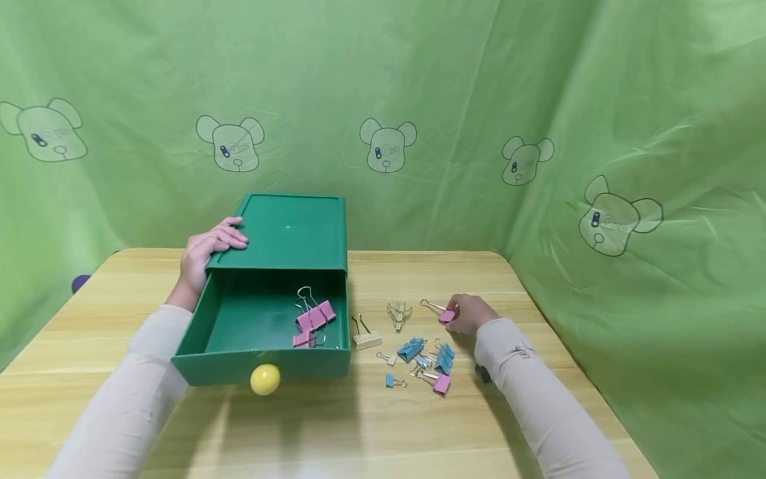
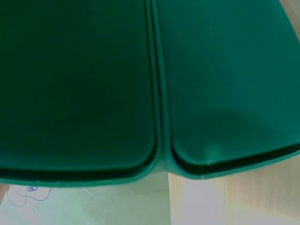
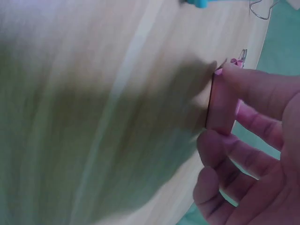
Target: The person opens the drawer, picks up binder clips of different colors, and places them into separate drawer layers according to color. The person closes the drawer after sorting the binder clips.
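My right hand pinches a pink binder clip at the right of the table; its wire handles point left. Close up in the right wrist view, thumb and fingertips press the ends of the pink clip body. At the left, my left hand rests with fairly straight fingers on the top left edge of a green drawer box; its thumb is hidden. The box's drawer, with a yellow knob, is pulled out towards me. Inside lie several pink binder clips at the right.
Between drawer and right hand lie blue binder clips, another pink clip, and cream clips with a pale one behind. A dark object sits under the right forearm. Green curtain stands behind and at the right.
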`<state>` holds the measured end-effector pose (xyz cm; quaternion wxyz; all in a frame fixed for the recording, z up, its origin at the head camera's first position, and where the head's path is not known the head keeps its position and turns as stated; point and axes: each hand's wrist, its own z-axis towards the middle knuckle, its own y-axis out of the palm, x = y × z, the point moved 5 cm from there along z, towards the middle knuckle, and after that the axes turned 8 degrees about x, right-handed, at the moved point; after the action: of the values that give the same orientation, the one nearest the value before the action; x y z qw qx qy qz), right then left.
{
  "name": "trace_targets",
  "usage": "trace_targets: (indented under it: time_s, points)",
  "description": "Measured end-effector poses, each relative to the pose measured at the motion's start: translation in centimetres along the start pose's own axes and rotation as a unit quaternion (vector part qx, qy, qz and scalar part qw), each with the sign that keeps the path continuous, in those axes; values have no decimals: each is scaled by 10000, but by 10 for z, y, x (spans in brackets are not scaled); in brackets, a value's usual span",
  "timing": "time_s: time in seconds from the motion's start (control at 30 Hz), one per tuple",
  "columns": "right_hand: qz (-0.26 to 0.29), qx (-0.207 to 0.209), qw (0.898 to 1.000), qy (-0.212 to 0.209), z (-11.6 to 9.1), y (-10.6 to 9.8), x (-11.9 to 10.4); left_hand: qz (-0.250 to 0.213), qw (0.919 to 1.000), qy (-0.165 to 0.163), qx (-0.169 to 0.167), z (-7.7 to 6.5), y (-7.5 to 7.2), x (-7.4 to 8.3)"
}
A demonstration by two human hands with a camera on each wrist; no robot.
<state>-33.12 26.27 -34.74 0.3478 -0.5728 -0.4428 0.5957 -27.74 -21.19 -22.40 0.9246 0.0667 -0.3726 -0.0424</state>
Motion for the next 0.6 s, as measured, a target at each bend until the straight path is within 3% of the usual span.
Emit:
trace_targets:
  time_s: [0.6]
  points:
    - [373, 563, 9976, 164, -2, -5, -1, -30, 10000, 21, 3, 0, 0, 0]
